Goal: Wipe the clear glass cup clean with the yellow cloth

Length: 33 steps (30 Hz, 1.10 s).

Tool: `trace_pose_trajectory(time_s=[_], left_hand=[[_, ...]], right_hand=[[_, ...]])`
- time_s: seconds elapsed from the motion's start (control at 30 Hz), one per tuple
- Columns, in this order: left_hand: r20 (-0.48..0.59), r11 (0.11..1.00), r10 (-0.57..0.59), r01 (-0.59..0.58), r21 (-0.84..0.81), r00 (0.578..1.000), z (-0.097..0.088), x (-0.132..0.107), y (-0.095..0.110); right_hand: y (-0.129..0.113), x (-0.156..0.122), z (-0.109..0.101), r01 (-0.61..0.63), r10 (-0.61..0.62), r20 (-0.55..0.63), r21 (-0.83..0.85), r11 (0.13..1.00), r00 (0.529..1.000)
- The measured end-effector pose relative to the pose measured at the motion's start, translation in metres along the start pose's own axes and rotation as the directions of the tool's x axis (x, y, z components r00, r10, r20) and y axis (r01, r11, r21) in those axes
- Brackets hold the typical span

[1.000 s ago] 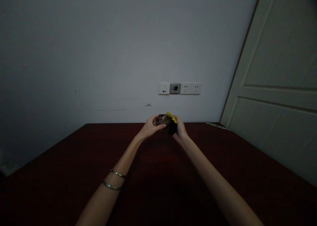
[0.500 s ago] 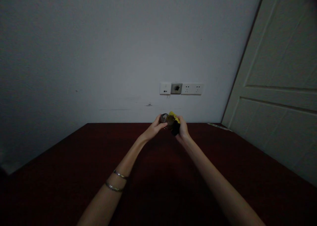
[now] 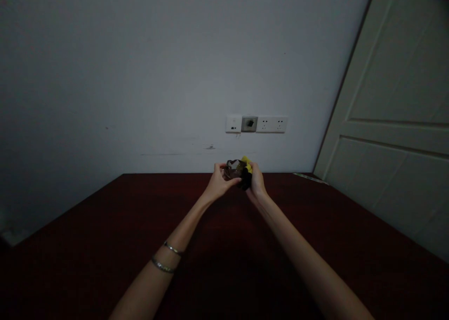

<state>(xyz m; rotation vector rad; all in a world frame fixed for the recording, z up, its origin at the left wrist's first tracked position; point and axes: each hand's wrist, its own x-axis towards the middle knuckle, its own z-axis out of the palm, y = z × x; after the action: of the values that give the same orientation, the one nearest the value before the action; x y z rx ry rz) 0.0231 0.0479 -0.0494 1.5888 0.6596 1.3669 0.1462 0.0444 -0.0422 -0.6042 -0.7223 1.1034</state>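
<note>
Both hands meet near the far edge of the dark red table, slightly right of centre. My left hand (image 3: 220,183) is closed round a clear, shiny, rounded object (image 3: 234,168) that looks like glass or clear plastic. Its thumb lies along the near side. My right hand (image 3: 258,181) grips a yellow and black object (image 3: 247,171) from the right. The yellow part sticks up above the fingers, and the black part hangs on the near side. The two objects touch or overlap; whether they are joined I cannot tell. Dim light hides their exact kinds.
The dark red table (image 3: 168,217) runs up to a pale wall (image 3: 157,67). Sockets and switch plates (image 3: 256,124) are set in the wall behind my hands. A panelled door (image 3: 393,123) stands on the right. A thin flat strip (image 3: 310,178) lies at the table's far right edge.
My left hand has shifted slightly left and opened its grip wider round the clear object, which now shows more of itself. The yellow and black object has turned a little in my right hand.
</note>
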Motion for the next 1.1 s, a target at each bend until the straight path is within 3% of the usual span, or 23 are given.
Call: trace_pose_trajectory(time_s=[0.13, 0.37, 0.57, 0.77, 0.97, 1.1], left_hand=[[-0.003, 1.000, -0.022, 0.022, 0.013, 1.000, 0.004, 0.000, -0.005], [0.265, 0.999, -0.041, 0.044, -0.003, 0.963, -0.005, -0.001, 0.012], [0.248, 0.999, -0.024, 0.035, -0.039, 0.968, -0.011, -0.001, 0.010], [0.124, 0.998, 0.040, -0.034, -0.056, 0.991, -0.012, 0.004, 0.004], [-0.139, 0.996, 0.035, -0.047, -0.082, 0.990, 0.001, 0.008, -0.004], [-0.185, 0.997, 0.018, -0.033, -0.074, 0.983, 0.004, 0.007, -0.014]], right_hand=[[0.002, -0.003, 0.002, -0.045, 0.047, -0.048, 0.036, 0.998, 0.998], [-0.010, -0.006, -0.002, -0.148, 0.152, -0.046, 0.075, 0.986, 0.987], [-0.018, -0.009, 0.001, -0.172, 0.177, -0.037, 0.099, 0.980, 0.984], [-0.003, -0.017, 0.011, -0.110, 0.123, -0.083, 0.138, 0.984, 0.989], [0.011, -0.022, 0.019, -0.045, 0.067, -0.137, 0.154, 0.987, 0.988], [0.008, -0.020, 0.016, -0.064, 0.083, -0.152, 0.125, 0.990, 0.985]])
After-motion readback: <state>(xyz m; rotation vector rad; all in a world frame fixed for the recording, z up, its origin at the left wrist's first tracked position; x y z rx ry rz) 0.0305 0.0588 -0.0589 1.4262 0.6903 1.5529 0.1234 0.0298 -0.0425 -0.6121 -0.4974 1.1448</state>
